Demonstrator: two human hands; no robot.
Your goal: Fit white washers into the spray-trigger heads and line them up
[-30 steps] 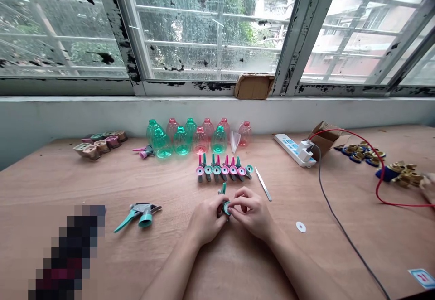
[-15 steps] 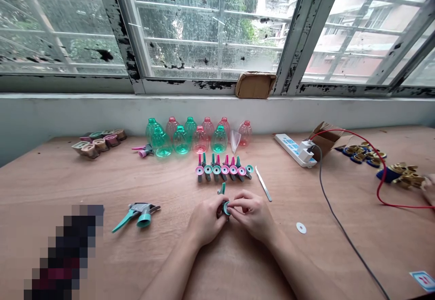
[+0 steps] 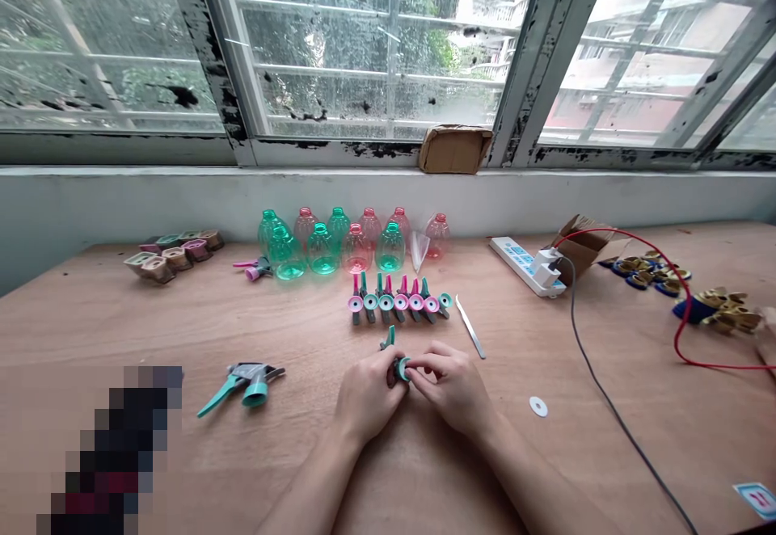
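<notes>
My left hand is closed around a teal and grey spray bottle trigger head, its round collar turned toward the right. The fingertips of my right hand are pinched together at the mouth of that collar. Whatever they pinch there is too small to make out. Beyond my hands stands a row of several pink and teal spray heads, collars facing me. Another teal spray head lies on its side to the left. A white washer lies flat on the right, and tweezers lie beside the row.
Several green and pink clear bottles stand along the wall, with a plastic bag among them. A power strip with a grey cable and red cable occupies the right. Small containers sit far left.
The spray head has tilted slightly in my left hand, its teal lever shifting left. My right fingers stay at the collar. A hand at the far right edge has mostly left view.
</notes>
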